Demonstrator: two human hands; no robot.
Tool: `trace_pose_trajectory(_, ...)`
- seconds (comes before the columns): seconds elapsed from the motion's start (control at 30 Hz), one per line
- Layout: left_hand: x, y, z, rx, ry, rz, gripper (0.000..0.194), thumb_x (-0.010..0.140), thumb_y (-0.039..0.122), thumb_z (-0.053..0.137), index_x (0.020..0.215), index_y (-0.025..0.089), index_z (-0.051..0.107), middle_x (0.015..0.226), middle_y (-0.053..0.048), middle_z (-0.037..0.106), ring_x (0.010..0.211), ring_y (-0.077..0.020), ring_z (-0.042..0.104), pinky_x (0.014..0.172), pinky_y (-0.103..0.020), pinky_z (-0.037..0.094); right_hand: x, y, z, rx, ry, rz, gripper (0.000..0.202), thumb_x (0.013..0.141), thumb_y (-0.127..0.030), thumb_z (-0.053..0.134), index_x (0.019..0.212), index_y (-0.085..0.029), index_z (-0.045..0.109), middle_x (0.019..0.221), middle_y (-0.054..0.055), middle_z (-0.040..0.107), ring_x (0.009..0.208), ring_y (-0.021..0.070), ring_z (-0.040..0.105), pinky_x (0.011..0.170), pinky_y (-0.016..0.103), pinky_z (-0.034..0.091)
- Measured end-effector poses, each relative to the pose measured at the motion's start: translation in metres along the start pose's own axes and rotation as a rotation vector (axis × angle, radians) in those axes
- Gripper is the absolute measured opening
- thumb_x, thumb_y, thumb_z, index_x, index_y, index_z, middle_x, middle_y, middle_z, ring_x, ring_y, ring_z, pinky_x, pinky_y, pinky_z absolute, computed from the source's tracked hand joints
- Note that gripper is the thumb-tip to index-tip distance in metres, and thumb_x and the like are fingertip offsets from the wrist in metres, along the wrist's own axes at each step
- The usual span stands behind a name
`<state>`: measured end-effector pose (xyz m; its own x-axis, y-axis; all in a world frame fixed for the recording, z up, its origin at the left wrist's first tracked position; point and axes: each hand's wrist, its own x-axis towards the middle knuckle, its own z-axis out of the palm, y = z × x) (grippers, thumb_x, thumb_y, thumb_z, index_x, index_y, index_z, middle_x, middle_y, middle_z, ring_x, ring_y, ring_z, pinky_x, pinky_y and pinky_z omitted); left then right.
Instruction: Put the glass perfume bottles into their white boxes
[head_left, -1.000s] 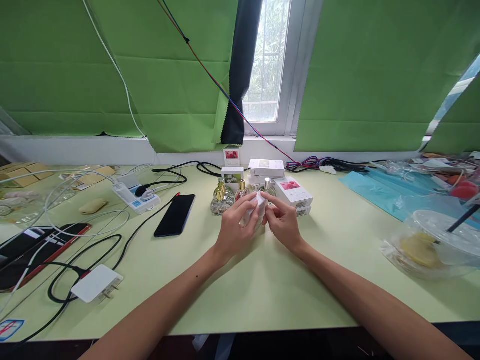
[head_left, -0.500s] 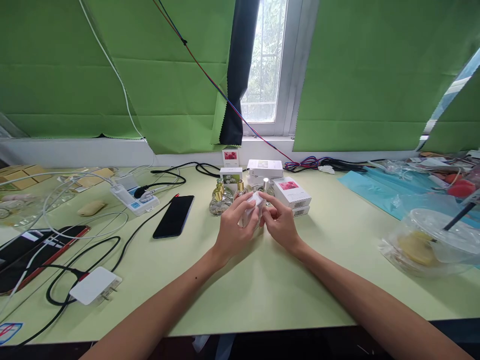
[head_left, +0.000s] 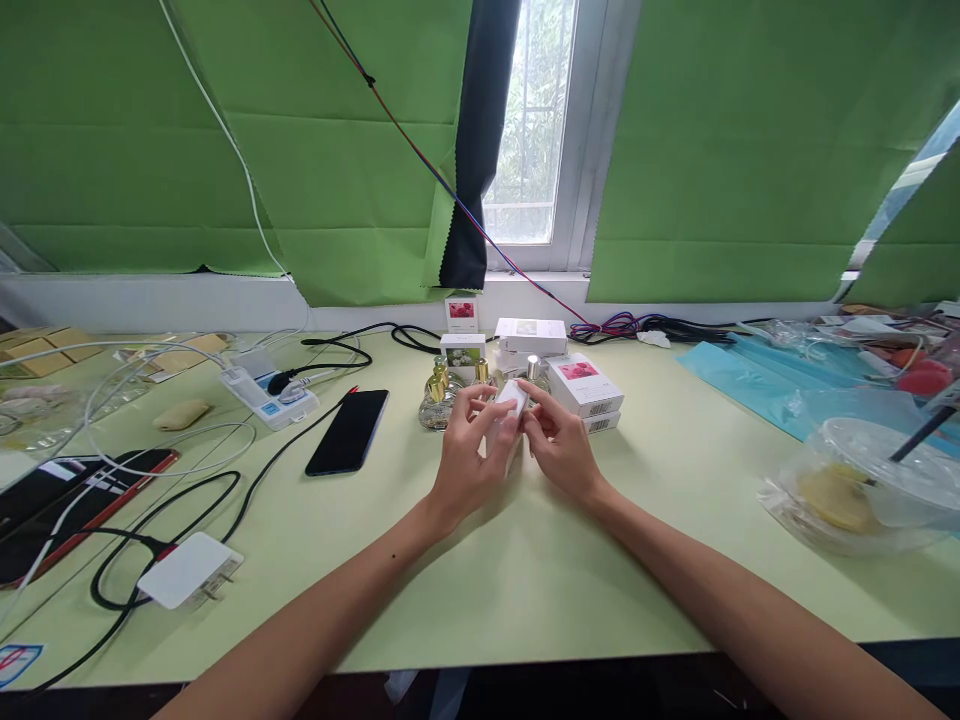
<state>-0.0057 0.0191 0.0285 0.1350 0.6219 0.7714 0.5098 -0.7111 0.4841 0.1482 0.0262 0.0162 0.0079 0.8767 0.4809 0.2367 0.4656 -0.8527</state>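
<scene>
My left hand is wrapped round a small white box, held upright just above or on the table; its lower part is largely covered by my fingers. My right hand touches the box's right side and top edge with bent fingers. Right behind the hands stand glass perfume bottles with gold caps and one bottle with a silver cap. To the right, two white boxes with a pink flower picture lie stacked.
Farther back stand a white box with white flowers, more white boxes and black cables. Left are a black phone, a power strip and a white charger. A plastic-lidded container sits at right.
The small box has turned slightly in my hands, so its top looks narrower and more slanted. My left fingers have shifted a little on it; my right hand stays close against it.
</scene>
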Motion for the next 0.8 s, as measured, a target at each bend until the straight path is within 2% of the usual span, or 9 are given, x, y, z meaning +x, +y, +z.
trace_pose_trajectory(0.17, -0.0001, -0.0015, -0.0016, -0.033, -0.027, -0.028, 0.033, 0.105, 0.032, 0.042, 0.113, 0.022, 0.073, 0.123, -0.011, 0.056, 0.089, -0.0157, 0.063, 0.076, -0.033, 0.059, 0.0004, 0.0021, 0.0012, 0.056, 0.043, -0.001, 0.049, 0.096, -0.037, 0.054, 0.141, -0.019, 0.060, 0.084, 0.002, 0.062, 0.061, 0.0113, 0.052, 0.054, 0.023, 0.048)
trace_pose_trajectory(0.33, -0.0008, -0.0024, -0.0014, -0.063, -0.035, -0.094, 0.035, 0.106, 0.037, 0.039, 0.119, 0.023, 0.069, 0.125, -0.011, 0.056, 0.089, -0.0160, 0.065, 0.067, -0.029, 0.060, 0.0011, 0.0064, 0.0003, 0.051, 0.070, -0.034, 0.048, 0.103, -0.044, 0.044, 0.142, -0.021, 0.061, 0.093, 0.007, 0.061, 0.073, 0.0156, 0.058, 0.056, 0.025, 0.050)
trace_pose_trajectory(0.47, -0.0006, -0.0020, -0.0005, -0.131, -0.009, -0.116, 0.032, 0.106, 0.036, 0.040, 0.120, 0.024, 0.066, 0.123, -0.011, 0.056, 0.083, -0.0142, 0.065, 0.062, -0.027, 0.062, 0.0022, 0.0080, -0.0014, 0.024, 0.072, -0.075, 0.047, 0.104, -0.043, 0.040, 0.142, -0.023, 0.061, 0.098, 0.007, 0.061, 0.081, 0.0179, 0.060, 0.066, 0.029, 0.054)
trace_pose_trajectory(0.6, -0.0007, -0.0026, 0.0006, -0.179, 0.021, -0.136, 0.029, 0.106, 0.034, 0.040, 0.119, 0.026, 0.064, 0.124, -0.010, 0.058, 0.074, -0.0115, 0.065, 0.063, -0.029, 0.063, 0.0024, 0.0080, -0.0015, 0.005, 0.043, -0.108, 0.047, 0.099, -0.042, 0.049, 0.141, -0.025, 0.060, 0.107, 0.008, 0.064, 0.087, 0.0193, 0.062, 0.071, 0.030, 0.055)
trace_pose_trajectory(0.7, -0.0014, -0.0023, 0.0010, -0.174, 0.032, -0.138, 0.026, 0.106, 0.032, 0.040, 0.119, 0.025, 0.061, 0.124, -0.008, 0.059, 0.067, -0.0089, 0.064, 0.066, -0.030, 0.063, 0.0019, 0.0089, -0.0005, -0.035, 0.035, -0.134, 0.053, 0.093, -0.042, 0.061, 0.142, -0.024, 0.057, 0.118, 0.010, 0.065, 0.102, 0.0225, 0.064, 0.077, 0.032, 0.056)
trace_pose_trajectory(0.8, -0.0014, -0.0009, 0.0012, -0.164, 0.053, -0.135, 0.024, 0.105, 0.030, 0.042, 0.120, 0.026, 0.060, 0.125, -0.008, 0.060, 0.081, -0.0128, 0.068, 0.069, -0.029, 0.064, 0.0015, 0.0091, 0.0005, -0.057, 0.058, -0.140, 0.056, 0.088, -0.042, 0.069, 0.139, -0.021, 0.058, 0.119, 0.011, 0.068, 0.110, 0.0246, 0.064, 0.083, 0.033, 0.055)
